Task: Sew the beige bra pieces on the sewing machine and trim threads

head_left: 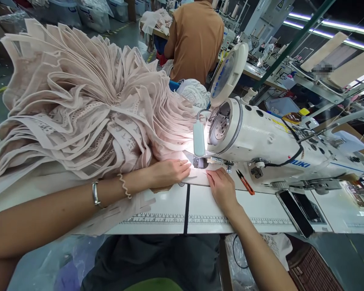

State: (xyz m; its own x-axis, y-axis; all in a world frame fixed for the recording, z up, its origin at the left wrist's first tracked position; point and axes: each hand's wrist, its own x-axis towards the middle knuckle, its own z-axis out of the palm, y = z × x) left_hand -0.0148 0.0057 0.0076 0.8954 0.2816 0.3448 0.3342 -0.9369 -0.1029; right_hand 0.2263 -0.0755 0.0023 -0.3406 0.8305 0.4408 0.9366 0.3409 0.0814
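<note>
Pale pink fabric piece [197, 174]: flat under needle, between both hands.
Left hand [166, 173]: flat, pressing fabric.
Right hand [222, 186]: flat, fingertips on fabric.

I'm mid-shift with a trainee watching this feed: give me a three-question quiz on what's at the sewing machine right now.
1. True or false: both hands rest flat on the pink fabric piece at the needle.
2. What lies just right of the right hand? A) thread snips B) a ruler C) a spool
3. Which wrist wears a metal bangle?

Key: 1 true. 2 A, the thread snips. 3 The left hand side.
</note>
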